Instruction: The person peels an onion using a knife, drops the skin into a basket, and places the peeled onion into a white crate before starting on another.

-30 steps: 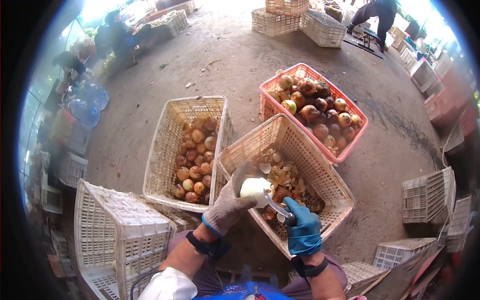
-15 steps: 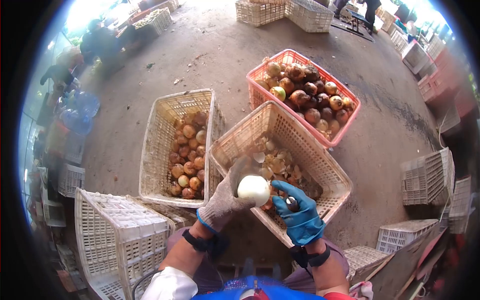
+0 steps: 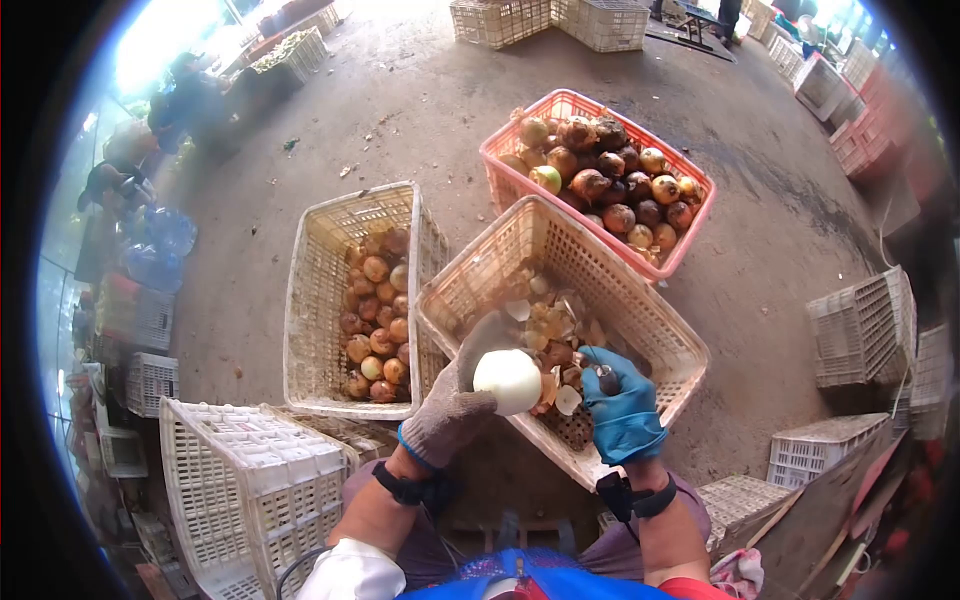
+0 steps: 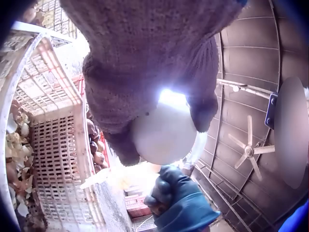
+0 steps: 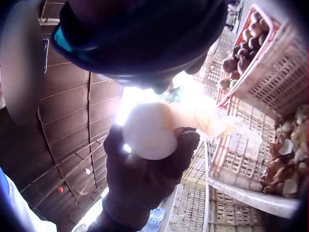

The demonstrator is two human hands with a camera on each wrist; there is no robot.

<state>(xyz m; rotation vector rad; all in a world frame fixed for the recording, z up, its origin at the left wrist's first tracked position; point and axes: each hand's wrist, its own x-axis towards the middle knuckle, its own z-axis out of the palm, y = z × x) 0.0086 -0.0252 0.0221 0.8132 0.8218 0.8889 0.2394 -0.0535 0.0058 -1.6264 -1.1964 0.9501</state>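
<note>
My left hand (image 3: 450,395), in a knitted grey glove, grips a peeled white onion (image 3: 508,381) above the near side of a crate of peelings. In the left wrist view the onion (image 4: 164,137) sits between thumb and fingers. A strip of pale peel (image 5: 205,118) trails from the onion's side in the right wrist view. My right hand (image 3: 625,405), in a blue rubber glove, is curled round the dark handle of a knife (image 3: 607,380), a short way right of the onion. The knife's blade is mostly hidden by the glove.
The peelings crate (image 3: 640,335) holds loose skins. Left of it stands a white crate (image 3: 300,330) of unpeeled onions; behind it, a pink crate (image 3: 690,245) heaped with onions. A tipped white crate (image 3: 300,490) is by my left arm, and more crates (image 3: 865,330) stand at the right.
My right hand with the knife has drawn away from the onion, to the right. The onion has stayed in my left hand. The head view has shifted slightly.
</note>
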